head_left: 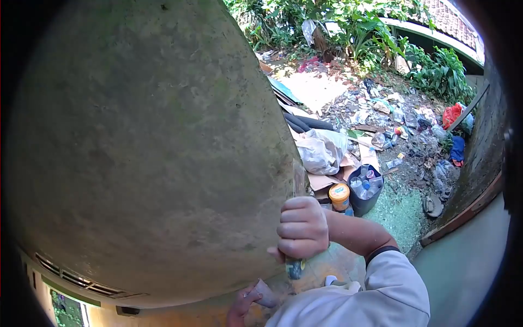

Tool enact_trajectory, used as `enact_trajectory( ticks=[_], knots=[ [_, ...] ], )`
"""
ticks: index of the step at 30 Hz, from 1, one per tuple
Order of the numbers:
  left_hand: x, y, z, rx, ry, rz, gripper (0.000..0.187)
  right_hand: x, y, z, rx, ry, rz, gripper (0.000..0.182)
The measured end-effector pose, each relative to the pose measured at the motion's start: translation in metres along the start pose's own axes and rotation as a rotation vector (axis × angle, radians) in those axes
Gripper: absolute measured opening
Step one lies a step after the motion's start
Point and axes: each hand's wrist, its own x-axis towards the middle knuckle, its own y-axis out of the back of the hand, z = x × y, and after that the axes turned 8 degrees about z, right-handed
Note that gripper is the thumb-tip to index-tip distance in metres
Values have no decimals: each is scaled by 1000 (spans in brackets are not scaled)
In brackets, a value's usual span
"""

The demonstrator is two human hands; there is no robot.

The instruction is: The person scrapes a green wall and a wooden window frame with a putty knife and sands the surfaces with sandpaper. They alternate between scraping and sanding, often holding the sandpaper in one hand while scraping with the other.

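My right hand is closed in a fist round the handle of a flat-bladed hand tool. Its greyish blade points up along the edge of a large grey-green, stained wall. The dark handle end, with a yellow mark, sticks out below the fist. Lower down, my left hand has its fingers curled round a greyish, cone-like piece, whose exact kind I cannot make out. Part of that hand is hidden by the piece and by my light sleeve.
Beyond the wall's edge stand an orange-lidded tub and a dark bin with plastic cups. A white sack lies behind them. Scattered litter covers the ground. Another wall rises on the right.
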Motion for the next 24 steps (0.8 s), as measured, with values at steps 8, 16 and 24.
enact_trajectory(
  ticks=[8, 16, 24],
  knots=[
    [-18, -9, 8, 63, 48, 86, 36, 10, 1, 12, -54, 78, -148, 22],
    [-8, 5, -22, -35, -96, 23, 11, -3, 1, 4, -59, -279, 121, 17],
    [-26, -5, -33, -61, -187, 95, 6, -112, -93, -127, 484, -1173, -712, 21]
  ],
)
